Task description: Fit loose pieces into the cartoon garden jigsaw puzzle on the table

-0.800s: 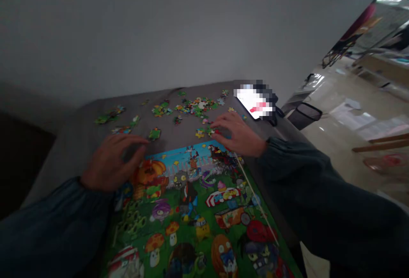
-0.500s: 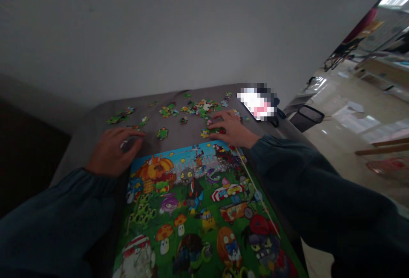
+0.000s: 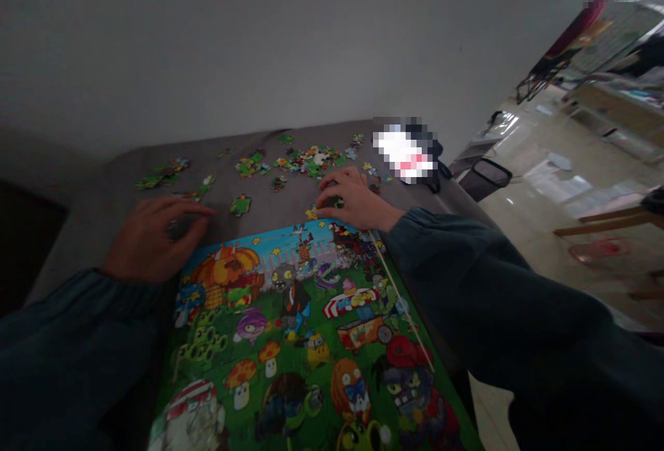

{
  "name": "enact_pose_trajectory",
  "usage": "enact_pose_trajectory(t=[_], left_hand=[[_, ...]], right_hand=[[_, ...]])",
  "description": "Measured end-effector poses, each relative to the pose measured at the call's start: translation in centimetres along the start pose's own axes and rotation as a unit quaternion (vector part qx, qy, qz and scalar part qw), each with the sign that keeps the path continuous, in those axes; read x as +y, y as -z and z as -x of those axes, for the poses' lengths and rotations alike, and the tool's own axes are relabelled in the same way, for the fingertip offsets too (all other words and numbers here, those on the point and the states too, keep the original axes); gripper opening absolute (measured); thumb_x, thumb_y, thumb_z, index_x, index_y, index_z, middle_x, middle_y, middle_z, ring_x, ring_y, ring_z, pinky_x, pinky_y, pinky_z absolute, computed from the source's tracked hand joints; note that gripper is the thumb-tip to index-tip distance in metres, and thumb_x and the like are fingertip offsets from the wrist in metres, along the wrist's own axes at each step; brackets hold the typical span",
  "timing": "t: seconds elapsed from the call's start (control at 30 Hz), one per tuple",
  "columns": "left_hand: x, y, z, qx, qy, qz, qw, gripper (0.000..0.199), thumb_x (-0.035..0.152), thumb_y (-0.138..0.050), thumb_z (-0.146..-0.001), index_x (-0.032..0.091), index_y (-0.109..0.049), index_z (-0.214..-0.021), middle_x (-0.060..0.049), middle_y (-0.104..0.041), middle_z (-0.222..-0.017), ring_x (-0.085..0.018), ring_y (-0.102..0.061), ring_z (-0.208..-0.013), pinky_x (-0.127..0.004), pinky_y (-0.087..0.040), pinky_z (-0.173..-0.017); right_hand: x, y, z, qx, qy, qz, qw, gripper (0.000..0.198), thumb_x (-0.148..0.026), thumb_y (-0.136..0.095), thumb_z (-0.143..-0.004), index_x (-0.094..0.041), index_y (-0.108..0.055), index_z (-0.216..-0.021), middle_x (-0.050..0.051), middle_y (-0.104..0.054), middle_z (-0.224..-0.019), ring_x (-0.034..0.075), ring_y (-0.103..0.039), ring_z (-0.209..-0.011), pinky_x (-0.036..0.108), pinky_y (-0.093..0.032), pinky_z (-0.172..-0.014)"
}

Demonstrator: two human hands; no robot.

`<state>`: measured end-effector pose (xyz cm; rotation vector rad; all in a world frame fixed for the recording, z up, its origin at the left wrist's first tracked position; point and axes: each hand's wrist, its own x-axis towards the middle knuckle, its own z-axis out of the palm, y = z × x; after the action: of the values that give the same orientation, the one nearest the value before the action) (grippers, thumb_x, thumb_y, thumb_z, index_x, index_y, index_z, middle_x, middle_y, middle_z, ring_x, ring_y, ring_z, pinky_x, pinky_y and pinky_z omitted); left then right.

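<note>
A colourful cartoon picture board (image 3: 290, 313), with a blue strip along its far edge, lies in front of me. My left hand (image 3: 158, 236) rests on the dark cloth beside the board's far left corner, thumb and index finger apart with nothing between their tips. Over the board's far right edge reaches my right hand (image 3: 355, 200), its fingers bent but separated. Parts of puzzle pieces show under those fingers, including a yellow piece (image 3: 311, 214) near the fingertips; no held piece can be made out. A single green puzzle piece (image 3: 240, 205) lies between the hands.
A pile of puzzle pieces (image 3: 311, 159) sits beyond the board, and another cluster (image 3: 163, 173) lies at the far left. A phone with a lit, blurred screen (image 3: 403, 153) is at the right. The grey wall (image 3: 259, 43) rises behind the cloth-covered table (image 3: 218, 151).
The whole scene has shifted left in view. My right hand's fingers have drawn closer together and bent more over the pieces. The left hand keeps much the same pose.
</note>
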<state>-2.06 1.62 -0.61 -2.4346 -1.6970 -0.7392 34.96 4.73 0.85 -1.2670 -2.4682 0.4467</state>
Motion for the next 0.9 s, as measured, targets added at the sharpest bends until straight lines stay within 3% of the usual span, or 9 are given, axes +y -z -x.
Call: enact_pose_trajectory(t=[0.2,0.4,0.63,0.9], left_hand=[[0.4,-0.1,-0.2,0.008,0.001,0.047,0.999,0.029,0.041,-0.056,-0.089,0.02,-0.076,-0.094,-0.008,-0.076,-0.103,-0.028,-0.068,-0.108,-0.055,-0.049,-0.108],[1.3,0.0,0.3,-0.003,-0.003,0.033,0.999,0.028,0.035,-0.052,-0.094,0.021,-0.077,-0.094,-0.009,-0.078,-0.104,-0.028,-0.07,-0.107,-0.048,-0.051,-0.105],[1.7,-0.4,0.9,0.01,-0.012,0.047,0.999,0.02,0.024,-0.056,-0.093,0.024,-0.076,-0.095,-0.007,-0.079,-0.101,-0.025,-0.07,-0.102,-0.046,-0.054,-0.102],[1.8,0.0,1.0,0.025,-0.034,0.076,0.996,0.019,0.02,-0.058,-0.093,0.024,-0.076,-0.096,-0.008,-0.079,-0.101,-0.026,-0.07,-0.101,-0.048,-0.056,-0.099]], right_hand=[[0.7,-0.2,-0.5,-0.013,0.003,0.006,1.0,0.033,-0.043,-0.075,-0.096,-0.026,-0.077,-0.124,0.012,-0.06,-0.136,0.033,-0.043,-0.127,0.05,-0.035,-0.108],[2.3,-1.3,-1.0,0.032,0.024,0.017,0.999,0.02,-0.04,-0.075,-0.095,-0.027,-0.082,-0.108,0.012,-0.064,-0.126,0.035,-0.048,-0.125,0.055,-0.038,-0.106],[2.9,-1.7,-1.0,0.005,0.029,0.041,0.999,0.017,-0.034,-0.069,-0.095,-0.028,-0.079,-0.108,0.012,-0.069,-0.127,0.038,-0.055,-0.122,0.057,-0.045,-0.097],[2.5,-1.6,-0.7,0.024,0.044,0.049,0.998,0.028,-0.029,-0.054,-0.102,-0.028,-0.082,-0.106,0.012,-0.075,-0.12,0.035,-0.058,-0.117,0.057,-0.045,-0.097]])
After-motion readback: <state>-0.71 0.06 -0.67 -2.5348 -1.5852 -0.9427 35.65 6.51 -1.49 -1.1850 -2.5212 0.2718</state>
